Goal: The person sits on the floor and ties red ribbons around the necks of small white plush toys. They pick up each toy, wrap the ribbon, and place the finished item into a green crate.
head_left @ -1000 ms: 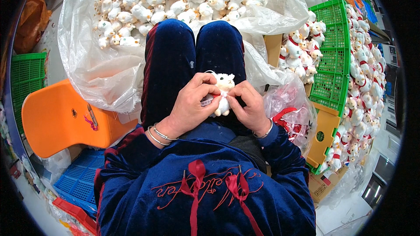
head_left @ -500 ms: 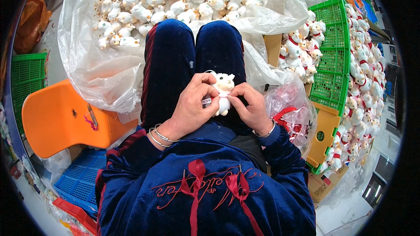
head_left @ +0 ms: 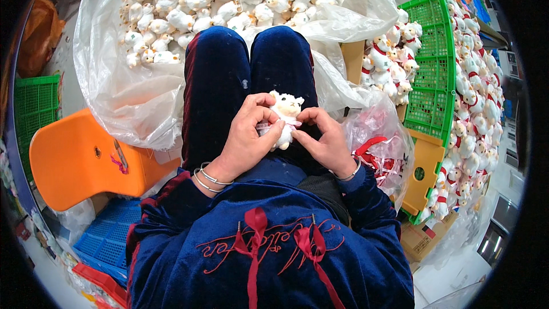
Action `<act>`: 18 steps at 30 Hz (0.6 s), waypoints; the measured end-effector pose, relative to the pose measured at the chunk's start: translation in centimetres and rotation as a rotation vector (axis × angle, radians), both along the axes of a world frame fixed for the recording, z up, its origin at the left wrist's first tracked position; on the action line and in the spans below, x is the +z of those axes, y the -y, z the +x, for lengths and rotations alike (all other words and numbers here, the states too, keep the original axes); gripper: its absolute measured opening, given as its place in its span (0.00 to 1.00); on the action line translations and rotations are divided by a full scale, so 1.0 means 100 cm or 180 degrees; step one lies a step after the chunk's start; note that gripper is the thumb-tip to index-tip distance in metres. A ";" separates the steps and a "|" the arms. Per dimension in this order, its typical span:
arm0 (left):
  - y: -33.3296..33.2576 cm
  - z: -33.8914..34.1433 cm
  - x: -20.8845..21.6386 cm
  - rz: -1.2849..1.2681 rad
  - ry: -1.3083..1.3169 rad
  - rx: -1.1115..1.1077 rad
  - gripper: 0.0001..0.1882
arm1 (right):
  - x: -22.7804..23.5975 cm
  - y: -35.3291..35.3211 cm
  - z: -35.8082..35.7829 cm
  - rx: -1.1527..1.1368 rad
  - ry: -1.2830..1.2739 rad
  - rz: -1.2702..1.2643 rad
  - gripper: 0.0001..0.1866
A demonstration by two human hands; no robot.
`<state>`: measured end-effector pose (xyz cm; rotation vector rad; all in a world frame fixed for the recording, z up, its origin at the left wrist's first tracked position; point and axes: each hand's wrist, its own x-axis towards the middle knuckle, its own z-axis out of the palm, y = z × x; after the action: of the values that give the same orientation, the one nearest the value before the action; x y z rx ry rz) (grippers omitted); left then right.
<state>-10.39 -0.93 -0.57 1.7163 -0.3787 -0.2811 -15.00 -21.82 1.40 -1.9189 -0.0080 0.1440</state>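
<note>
A small white plush animal (head_left: 284, 106) is held upright above my lap, its head away from me. My left hand (head_left: 247, 131) is closed around its left side, thumb against the body and fingers behind the head. A pale pink ribbon (head_left: 293, 123) crosses the toy's neck. At the toy's right side, the thumb and forefinger of my right hand (head_left: 325, 140) grip the ribbon's end. The ribbon behind my left fingers is hidden.
A clear plastic sack (head_left: 108, 80) full of white plush toys (head_left: 194, 1) lies beyond my knees. On the right are a bag of red ribbons (head_left: 377, 151), a green crate (head_left: 430, 68) and toys with red neckbands (head_left: 472, 109). An orange chair (head_left: 68, 154) stands left.
The pink ribbon at the toy's neck now shows more plainly. My right thumb and forefinger are farther apart than before, and the toy's head has tipped slightly left.
</note>
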 end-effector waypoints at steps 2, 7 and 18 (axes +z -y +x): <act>0.002 -0.001 -0.001 -0.0053 -0.0012 -0.0011 0.05 | -0.004 0.002 -0.001 0.0013 -0.0151 0.0064 0.12; 0.002 -0.004 -0.009 -0.0177 -0.0150 -0.0070 0.06 | -0.010 0.006 -0.003 -0.0035 -0.0454 0.0430 0.09; 0.003 -0.006 -0.013 -0.0295 -0.0042 -0.0160 0.06 | 0.007 0.014 0.009 0.0097 0.0598 -0.0772 0.08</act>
<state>-10.99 -1.21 -1.86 1.6150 -0.4193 -0.3069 -14.14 -23.17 2.14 -2.1693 -0.1518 -0.0165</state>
